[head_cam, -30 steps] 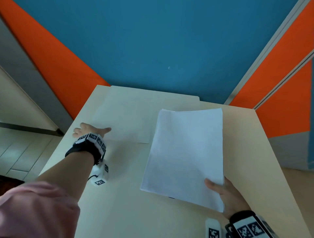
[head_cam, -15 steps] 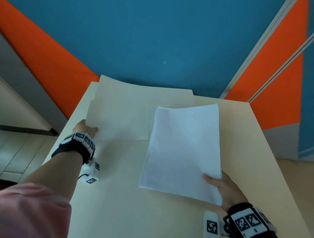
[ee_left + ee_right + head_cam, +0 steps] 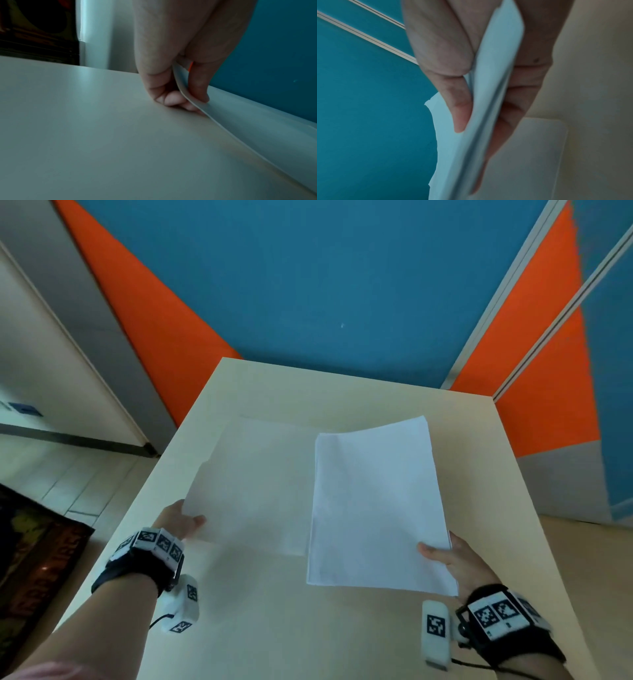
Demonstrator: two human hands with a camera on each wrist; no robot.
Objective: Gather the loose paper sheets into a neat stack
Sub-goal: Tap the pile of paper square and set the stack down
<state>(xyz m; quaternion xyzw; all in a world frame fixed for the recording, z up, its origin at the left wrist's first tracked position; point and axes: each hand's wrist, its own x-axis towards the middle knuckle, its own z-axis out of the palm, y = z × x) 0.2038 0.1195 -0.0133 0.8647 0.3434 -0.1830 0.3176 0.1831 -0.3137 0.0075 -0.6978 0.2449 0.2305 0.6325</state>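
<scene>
A pale sheet of paper (image 3: 253, 484) lies over the left half of the cream table (image 3: 274, 628); my left hand (image 3: 181, 520) pinches its near left corner between thumb and fingers, and the edge of that sheet (image 3: 223, 124) curls up off the table there. My right hand (image 3: 445, 559) grips the near right corner of a white paper stack (image 3: 376, 505), thumb on top and fingers beneath, holding it above the table's right half. In the right wrist view the stack (image 3: 481, 121) sits edge-on between thumb and fingers. The stack covers the loose sheet's right edge.
A blue and orange wall (image 3: 325, 285) rises just behind the table's far edge. Tiled floor (image 3: 68, 474) and a dark patterned mat (image 3: 34, 559) lie off the table's left side. Bare tabletop runs along the near edge between my wrists.
My left hand went from lying flat on the table to pinching the loose sheet's corner, then drew the sheet toward me and rightward. The stack stayed in my right hand.
</scene>
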